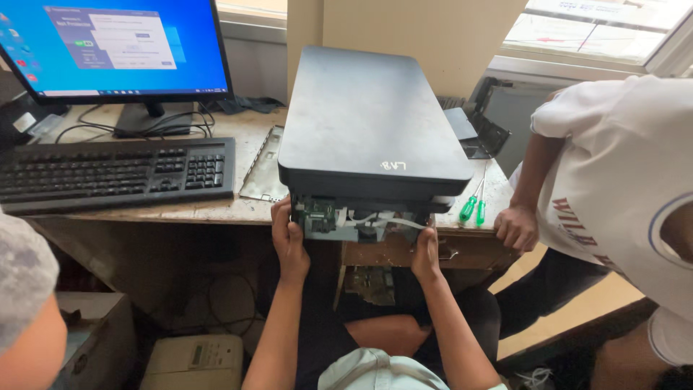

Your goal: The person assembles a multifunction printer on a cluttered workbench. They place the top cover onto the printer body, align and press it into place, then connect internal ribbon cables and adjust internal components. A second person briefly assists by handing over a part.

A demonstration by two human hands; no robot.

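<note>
At the near edge of the worn wooden surface (216, 211), both of the person's arms reach up and forward from below, forearms bare and angled inward toward a dark grey flat-topped printer (372, 123). The printer stands on the surface with its front end jutting toward the person, its lower front stripped to show a green circuit board (315, 214) and pale flat cables (375, 219).

The left hand (287, 238) is raised with the wrist straight, its fingers curled up around the printer's lower left corner just beside the circuit board; the grip is closed on the printer's edge. The right hand (425, 254) sits slightly lower, fingers pressed up against the lower right corner under the cables, its grip likewise closed on the printer.

Right of the right hand, two green-handled screwdrivers (473, 208) lie on the surface, and beyond them another person's hand (516, 228) rests on the edge. Left of the left hand lie a thin grey metal panel (266, 166) and a black keyboard (115, 173), with a lit monitor (115, 47) behind.
</note>
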